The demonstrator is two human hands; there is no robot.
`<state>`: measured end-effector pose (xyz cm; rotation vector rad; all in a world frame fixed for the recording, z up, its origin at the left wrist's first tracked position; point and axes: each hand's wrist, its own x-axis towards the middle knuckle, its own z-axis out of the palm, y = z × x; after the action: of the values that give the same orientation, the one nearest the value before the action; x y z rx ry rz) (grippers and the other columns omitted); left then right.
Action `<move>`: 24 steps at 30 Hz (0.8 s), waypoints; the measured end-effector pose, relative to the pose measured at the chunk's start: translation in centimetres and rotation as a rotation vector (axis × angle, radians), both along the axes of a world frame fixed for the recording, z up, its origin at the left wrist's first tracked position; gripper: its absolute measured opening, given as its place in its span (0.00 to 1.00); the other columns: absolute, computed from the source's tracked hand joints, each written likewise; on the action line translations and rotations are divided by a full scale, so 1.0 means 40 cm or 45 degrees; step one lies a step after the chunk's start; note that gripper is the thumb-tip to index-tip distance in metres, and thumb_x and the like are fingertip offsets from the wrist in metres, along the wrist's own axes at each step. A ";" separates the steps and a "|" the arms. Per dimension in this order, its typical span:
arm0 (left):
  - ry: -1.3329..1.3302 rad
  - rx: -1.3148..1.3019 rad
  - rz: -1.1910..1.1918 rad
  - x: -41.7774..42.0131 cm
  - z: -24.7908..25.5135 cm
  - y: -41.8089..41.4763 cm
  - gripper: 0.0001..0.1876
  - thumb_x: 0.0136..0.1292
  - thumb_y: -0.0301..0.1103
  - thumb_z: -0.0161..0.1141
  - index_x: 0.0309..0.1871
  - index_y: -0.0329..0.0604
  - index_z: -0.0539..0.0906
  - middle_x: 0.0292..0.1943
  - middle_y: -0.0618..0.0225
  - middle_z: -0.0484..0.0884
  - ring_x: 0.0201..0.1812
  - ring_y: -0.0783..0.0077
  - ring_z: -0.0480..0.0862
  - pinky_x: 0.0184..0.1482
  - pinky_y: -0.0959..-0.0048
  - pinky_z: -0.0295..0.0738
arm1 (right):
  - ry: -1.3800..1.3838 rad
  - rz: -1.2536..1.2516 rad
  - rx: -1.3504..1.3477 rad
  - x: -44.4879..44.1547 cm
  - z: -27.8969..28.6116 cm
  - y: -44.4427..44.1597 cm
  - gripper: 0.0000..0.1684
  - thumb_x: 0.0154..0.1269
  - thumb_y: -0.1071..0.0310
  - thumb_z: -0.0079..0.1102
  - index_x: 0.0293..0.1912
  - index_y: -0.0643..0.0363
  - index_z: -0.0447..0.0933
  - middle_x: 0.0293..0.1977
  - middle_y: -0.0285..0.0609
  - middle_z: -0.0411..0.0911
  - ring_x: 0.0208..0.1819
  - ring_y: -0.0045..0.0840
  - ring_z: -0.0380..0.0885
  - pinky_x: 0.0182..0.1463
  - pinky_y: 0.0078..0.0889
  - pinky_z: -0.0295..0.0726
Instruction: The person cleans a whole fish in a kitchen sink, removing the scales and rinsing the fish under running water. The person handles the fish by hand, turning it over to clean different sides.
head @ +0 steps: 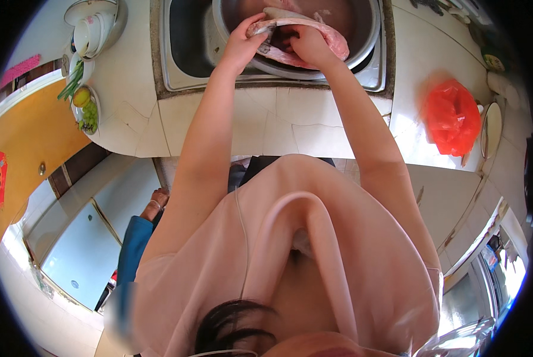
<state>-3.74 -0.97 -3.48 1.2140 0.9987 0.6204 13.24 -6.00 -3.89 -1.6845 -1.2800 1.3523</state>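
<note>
A large piece of raw pink flesh (pixel 338 44), which looks like a slit-open fish, lies over the near part of a round metal basin (pixel 376 26). My left hand (pixel 241 48) grips its left end, thumb on the near side and fingers on the far side. Inside the dark opening are the fingers of my right hand (pixel 312 47), curled and partly hidden, so whether they hold anything does not show. Reddish, cloudy water (pixel 353 15) with pale bits fills the basin. The basin sits in the right part of a steel double sink (pixel 166 67).
A red plastic bag (pixel 454 118) lies on the right counter. At left are stacked bowls (pixel 88 38), green onions (pixel 73 80), a yellowish round fruit (pixel 82 96) and green grapes (pixel 89 117). Another person's blue sleeve (pixel 135 243) and hand (pixel 154 203) show at lower left.
</note>
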 end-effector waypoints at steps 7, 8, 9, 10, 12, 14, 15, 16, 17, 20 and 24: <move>0.050 0.219 0.012 -0.005 -0.011 -0.025 0.26 0.58 0.19 0.54 0.61 0.44 0.69 0.54 0.68 0.75 0.54 0.77 0.73 0.57 0.80 0.66 | -0.753 0.373 0.305 -0.043 -0.052 0.028 0.19 0.60 0.67 0.50 0.51 0.58 0.74 0.49 0.50 0.75 0.51 0.41 0.73 0.55 0.37 0.70; 0.071 0.247 0.018 -0.009 -0.018 -0.027 0.25 0.58 0.19 0.54 0.61 0.44 0.69 0.54 0.68 0.75 0.54 0.77 0.73 0.57 0.80 0.66 | -0.734 0.395 0.286 -0.045 -0.053 0.033 0.19 0.61 0.66 0.49 0.51 0.57 0.74 0.49 0.50 0.75 0.51 0.41 0.73 0.55 0.37 0.70; 0.091 0.275 0.029 -0.012 -0.019 -0.029 0.25 0.58 0.19 0.54 0.61 0.43 0.69 0.54 0.68 0.75 0.54 0.77 0.73 0.57 0.80 0.66 | -0.716 0.422 0.269 -0.045 -0.049 0.039 0.19 0.62 0.64 0.48 0.51 0.57 0.74 0.49 0.50 0.75 0.52 0.40 0.72 0.56 0.36 0.70; 0.116 0.289 0.040 -0.016 -0.017 -0.033 0.25 0.58 0.19 0.54 0.61 0.43 0.69 0.54 0.69 0.75 0.54 0.77 0.73 0.56 0.80 0.66 | -0.697 0.449 0.251 -0.047 -0.043 0.044 0.19 0.62 0.63 0.47 0.51 0.57 0.74 0.50 0.50 0.74 0.52 0.39 0.72 0.56 0.36 0.69; 0.165 0.315 0.063 -0.023 -0.008 -0.045 0.25 0.58 0.19 0.54 0.61 0.43 0.69 0.54 0.69 0.75 0.53 0.77 0.74 0.56 0.80 0.67 | -0.535 0.359 0.115 -0.059 -0.012 0.040 0.20 0.65 0.62 0.43 0.54 0.55 0.72 0.54 0.49 0.72 0.54 0.39 0.72 0.58 0.35 0.69; 0.115 0.342 0.087 -0.023 -0.018 -0.049 0.25 0.58 0.18 0.54 0.61 0.43 0.70 0.53 0.69 0.76 0.52 0.78 0.75 0.55 0.80 0.67 | -0.493 0.359 0.078 -0.060 -0.019 0.038 0.20 0.66 0.62 0.40 0.55 0.54 0.71 0.55 0.49 0.71 0.55 0.38 0.72 0.60 0.35 0.69; 0.090 0.355 0.100 -0.021 -0.019 -0.053 0.25 0.58 0.18 0.54 0.61 0.43 0.70 0.52 0.69 0.76 0.52 0.78 0.75 0.55 0.80 0.68 | -0.532 0.404 0.108 -0.056 -0.037 0.041 0.20 0.66 0.62 0.41 0.55 0.54 0.71 0.55 0.48 0.71 0.55 0.38 0.72 0.59 0.34 0.69; 0.105 0.346 0.103 -0.017 -0.019 -0.054 0.25 0.58 0.18 0.54 0.61 0.43 0.70 0.52 0.69 0.76 0.52 0.78 0.75 0.54 0.80 0.68 | -0.571 0.449 0.139 -0.051 -0.049 0.040 0.21 0.66 0.62 0.41 0.56 0.54 0.71 0.55 0.48 0.71 0.55 0.37 0.72 0.59 0.34 0.69; 0.121 0.337 0.105 -0.011 -0.016 -0.054 0.25 0.57 0.18 0.54 0.61 0.43 0.70 0.52 0.69 0.76 0.52 0.78 0.75 0.54 0.80 0.68 | -0.591 0.457 0.170 -0.045 -0.059 0.035 0.20 0.66 0.62 0.41 0.54 0.54 0.72 0.54 0.48 0.72 0.54 0.37 0.72 0.59 0.34 0.69; 0.201 0.395 0.132 -0.016 -0.040 -0.048 0.24 0.57 0.20 0.54 0.60 0.43 0.70 0.49 0.68 0.78 0.48 0.78 0.76 0.51 0.81 0.70 | -0.635 0.543 0.222 -0.030 -0.038 0.028 0.18 0.63 0.64 0.44 0.50 0.54 0.75 0.49 0.49 0.75 0.51 0.36 0.74 0.56 0.35 0.71; 0.245 0.451 0.165 -0.010 -0.047 -0.049 0.24 0.57 0.21 0.54 0.59 0.44 0.71 0.46 0.66 0.79 0.46 0.78 0.77 0.49 0.80 0.71 | -0.573 0.576 0.186 0.005 -0.048 0.015 0.13 0.61 0.68 0.47 0.42 0.56 0.79 0.41 0.47 0.78 0.44 0.36 0.77 0.49 0.35 0.73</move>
<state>-4.12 -2.93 -5.37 1.5508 1.1678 0.8181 13.45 -5.39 -5.82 -1.7178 -2.0641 1.1056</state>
